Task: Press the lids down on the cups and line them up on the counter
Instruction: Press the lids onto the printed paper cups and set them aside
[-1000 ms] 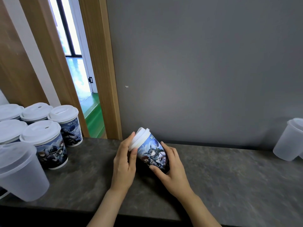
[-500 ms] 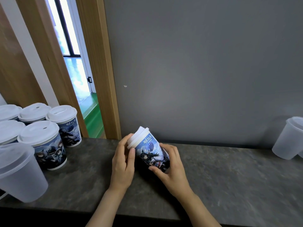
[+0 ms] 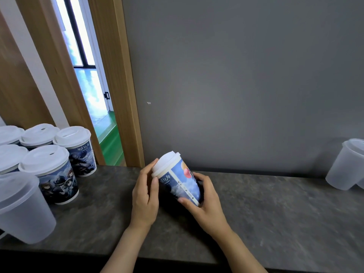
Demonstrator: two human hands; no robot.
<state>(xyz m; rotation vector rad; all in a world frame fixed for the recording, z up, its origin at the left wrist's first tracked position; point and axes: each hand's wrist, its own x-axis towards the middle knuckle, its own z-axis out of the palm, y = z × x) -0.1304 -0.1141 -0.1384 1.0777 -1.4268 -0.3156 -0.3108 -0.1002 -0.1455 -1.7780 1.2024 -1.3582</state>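
Cup (image 3: 180,184) with a blue printed sleeve sits tilted above the middle of the counter (image 3: 275,209), its white lid (image 3: 165,162) leaning up and to the left, away from the person. The right hand (image 3: 204,205) grips the cup's lower body, thumb curled across the near side and fingers wrapped round the far side. The left hand (image 3: 144,194) is at the lid end, its thumb against the lid's rim and its fingers curved close together round the left side of the lid; whether they press hard cannot be told. The cup's base is hidden behind the right hand, so whether it touches the counter cannot be told.

Well to the left of the cup, five lidded cups (image 3: 57,174) stand upright in a tight cluster on the counter, two with printed sides showing. Just in front of that cluster stands a frosted tumbler (image 3: 21,211) with a lid. Far to the right of the cup, at the frame's edge, are more frosted tumblers (image 3: 343,166), leaning. Behind the cup is a grey wall (image 3: 236,75), and to its left a wooden door frame (image 3: 118,85).
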